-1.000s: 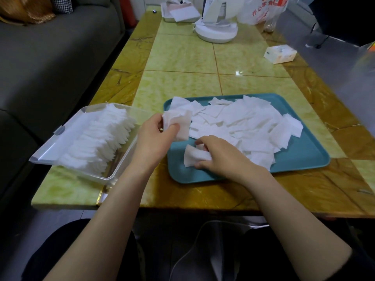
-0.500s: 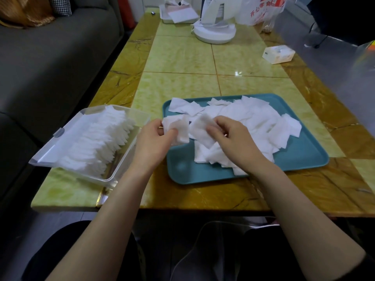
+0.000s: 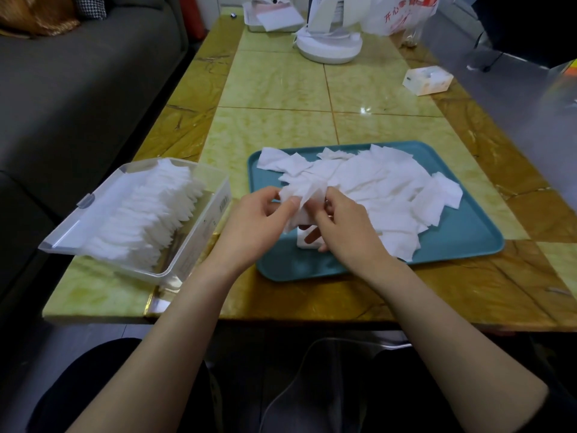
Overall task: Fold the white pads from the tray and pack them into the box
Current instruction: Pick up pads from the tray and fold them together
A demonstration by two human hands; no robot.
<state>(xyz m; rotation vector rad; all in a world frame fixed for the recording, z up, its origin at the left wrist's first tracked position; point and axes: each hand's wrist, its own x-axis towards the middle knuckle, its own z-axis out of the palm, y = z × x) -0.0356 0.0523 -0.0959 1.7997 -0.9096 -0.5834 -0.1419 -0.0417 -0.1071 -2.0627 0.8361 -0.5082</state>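
Update: right hand (image 3: 346, 232) has lifted a fresh pad (image 3: 299, 195) off the tray (image 3: 468, 254) and met the left hand (image 3: 259, 223); both now pinch its edges. Looks like the fold is starting, packing next. Pad: thin, soft, square, creased at the pinch. Loose pile (image 3: 390, 189) lies just beyond the grip; clear hard plastic box (image 3: 203, 226), row of folded pads (image 3: 150, 220) inside, sits left of it.

The pads (image 3: 303, 193) I hold are plain white, the tray (image 3: 452, 245) teal, the box (image 3: 199, 232) clear. My table (image 3: 274, 79) is marbled yellow-green tile, edged amber-brown; the sofa (image 3: 78, 89) is grey.
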